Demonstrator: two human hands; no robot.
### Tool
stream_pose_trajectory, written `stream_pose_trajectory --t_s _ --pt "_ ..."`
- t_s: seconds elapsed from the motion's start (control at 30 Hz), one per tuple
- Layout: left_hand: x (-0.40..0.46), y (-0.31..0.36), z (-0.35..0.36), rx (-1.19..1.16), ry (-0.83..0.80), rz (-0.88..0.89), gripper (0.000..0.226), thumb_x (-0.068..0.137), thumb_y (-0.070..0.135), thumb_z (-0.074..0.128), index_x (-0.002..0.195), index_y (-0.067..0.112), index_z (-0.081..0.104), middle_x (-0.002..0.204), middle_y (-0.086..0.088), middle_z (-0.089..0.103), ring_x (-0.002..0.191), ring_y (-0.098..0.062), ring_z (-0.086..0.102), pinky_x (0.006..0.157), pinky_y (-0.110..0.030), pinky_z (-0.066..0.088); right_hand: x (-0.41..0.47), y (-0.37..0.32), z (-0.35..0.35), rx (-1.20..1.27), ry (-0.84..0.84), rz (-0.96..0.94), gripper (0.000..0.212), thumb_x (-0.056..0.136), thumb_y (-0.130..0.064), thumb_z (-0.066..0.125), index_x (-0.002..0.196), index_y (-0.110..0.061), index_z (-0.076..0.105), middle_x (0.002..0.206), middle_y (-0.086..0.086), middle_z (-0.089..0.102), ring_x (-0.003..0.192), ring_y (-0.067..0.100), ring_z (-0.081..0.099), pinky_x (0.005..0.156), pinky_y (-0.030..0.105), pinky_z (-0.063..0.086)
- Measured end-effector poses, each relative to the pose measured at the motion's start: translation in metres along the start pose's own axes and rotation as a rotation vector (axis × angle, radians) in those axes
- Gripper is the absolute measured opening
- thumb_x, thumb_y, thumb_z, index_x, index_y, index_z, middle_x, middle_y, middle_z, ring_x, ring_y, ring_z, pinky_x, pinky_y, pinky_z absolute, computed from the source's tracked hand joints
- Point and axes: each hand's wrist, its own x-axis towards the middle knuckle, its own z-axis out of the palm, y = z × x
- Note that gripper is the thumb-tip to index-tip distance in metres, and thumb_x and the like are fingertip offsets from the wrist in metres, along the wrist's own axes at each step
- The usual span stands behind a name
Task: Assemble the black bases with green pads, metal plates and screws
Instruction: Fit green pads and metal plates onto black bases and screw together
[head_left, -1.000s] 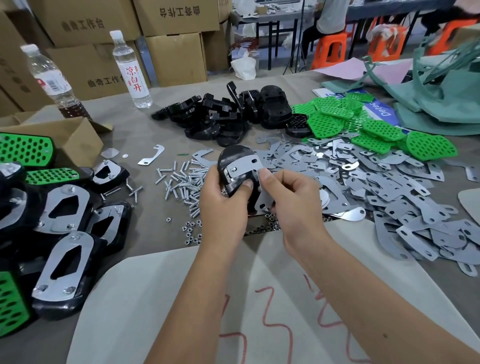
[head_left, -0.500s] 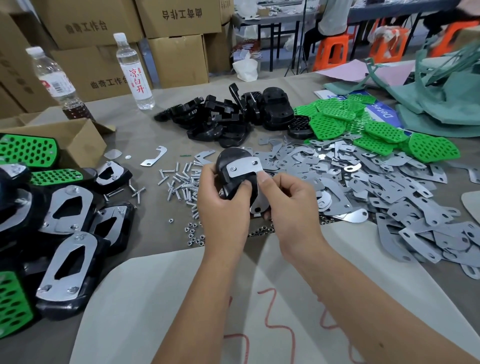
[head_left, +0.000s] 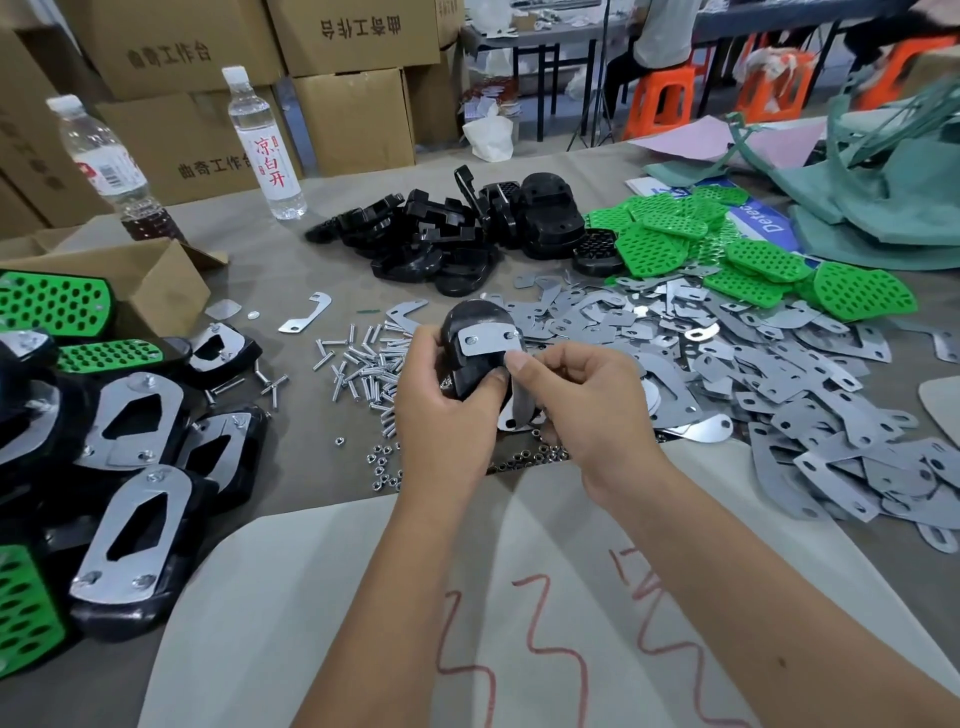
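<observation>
Fingers of my left hand (head_left: 441, 395) gripped the black base (head_left: 475, 358) above the desk's middle; my right hand (head_left: 576, 400) pinched a metal plate (head_left: 488, 340) onto it. Its 2 holes needed lining up.

We see two plastic water bottles standing at the table's far left edge, one with red lettering (head_left: 265, 150), the other (head_left: 111, 171) holding dark liquid low down; stacked cardboard boxes (head_left: 332, 67) rise behind them; an open small carton (head_left: 150, 280) lies at left; orange stools (head_left: 660, 106) stand beyond; grey-green cloth bags (head_left: 893, 208) are heaped at right.
</observation>
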Motion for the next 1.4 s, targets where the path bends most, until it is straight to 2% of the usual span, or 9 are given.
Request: stream_pose_trajectory --t_s 0.17,0.3,0.4,0.47,0.7,0.87,1.0,1.17,1.4 --pt "0.000 0.003 -0.004 -0.060 -0.160 -0.137 0.029 0.075 0.015 0.073 0.101 0.024 0.064 0.101 -0.005 0.073 0.100 -0.039 0.071 0.081 -0.066 0.059 0.005 -0.003 -0.007 0.020 -0.016 0.106 0.042 0.097 -0.027 0.070 0.057 -0.017 0.065 0.055 0.003 0.063 0.057 0.018 0.049 0.043 0.018 0.035" --pt "0.000 0.007 -0.007 -0.046 -0.227 -0.173 0.028 0.081 0.020 0.074 0.104 0.035 0.066 0.093 -0.008 0.076 0.079 -0.043 0.074 0.064 -0.055 0.065 0.006 -0.003 -0.006 0.108 0.023 0.115 0.041 0.099 -0.024 0.069 0.059 -0.014 0.061 0.055 0.004 0.055 0.046 0.011 0.047 0.041 0.019 0.034" --pt "0.000 0.005 -0.007 0.010 -0.260 -0.188 0.033 0.082 0.029 0.074 0.111 0.042 0.065 0.090 -0.007 0.078 0.079 -0.040 0.075 0.073 -0.056 0.064 0.006 -0.003 -0.005 0.135 0.047 0.083 0.038 0.098 -0.023 0.071 0.074 0.005 0.063 0.068 0.018 0.059 0.064 0.023 0.052 0.061 0.041 0.051" --pt "0.001 0.004 -0.007 0.026 -0.265 -0.197 0.034 0.080 0.034 0.074 0.111 0.045 0.065 0.090 -0.008 0.078 0.082 -0.042 0.075 0.077 -0.058 0.063 0.006 -0.002 -0.004 0.148 0.065 0.068 0.039 0.097 -0.024 0.072 0.084 0.011 0.062 0.073 0.021 0.059 0.070 0.027 0.052 0.073 0.047 0.049" --pt "0.000 0.000 -0.006 0.103 -0.244 -0.176 0.035 0.082 0.041 0.070 0.114 0.053 0.061 0.085 0.001 0.078 0.077 -0.038 0.075 0.077 -0.055 0.064 0.006 0.001 -0.003 0.111 0.089 0.038 0.041 0.093 -0.031 0.073 0.075 0.003 0.061 0.068 0.017 0.054 0.066 0.026 0.048 0.065 0.041 0.041" --pt "-0.004 -0.001 -0.002 0.050 -0.189 -0.147 0.035 0.093 0.024 0.072 0.119 0.045 0.064 0.095 0.007 0.078 0.078 -0.028 0.076 0.077 -0.051 0.064 0.006 0.004 -0.004 0.093 0.092 0.054 0.037 0.095 -0.027 0.074 0.071 -0.001 0.063 0.066 0.013 0.056 0.065 0.024 0.050 0.064 0.037 0.041" --pt "-0.005 -0.003 0.001 -0.012 -0.162 -0.174 0.034 0.095 0.016 0.072 0.118 0.041 0.065 0.095 0.003 0.079 0.079 -0.022 0.077 0.072 -0.042 0.065 0.008 0.005 -0.005 0.106 0.087 0.085 0.039 0.095 -0.023 0.073 0.058 -0.015 0.066 0.060 0.006 0.059 0.060 0.021 0.054 0.060 0.031 0.046" --pt "-0.007 -0.001 0.004 -0.028 -0.197 -0.192 0.033 0.096 0.014 0.071 0.115 0.039 0.064 0.102 -0.002 0.078 0.089 -0.031 0.076 0.082 -0.056 0.063 0.009 0.003 -0.003 0.135 0.134 0.107 0.050 0.095 -0.022 0.073 0.049 -0.020 0.057 0.052 0.001 0.054 0.050 0.015 0.049 0.053 0.024 0.044" --pt "-0.011 0.000 0.007 0.006 -0.180 -0.154 0.030 0.091 0.025 0.071 0.114 0.042 0.061 0.095 0.006 0.078 0.079 -0.025 0.077 0.074 -0.056 0.064 0.005 0.006 0.000 0.053 0.231 0.053 0.041 0.091 -0.030 0.077 0.059 -0.017 0.057 0.056 -0.001 0.043 0.055 0.015 0.039 0.057 0.028 0.038"
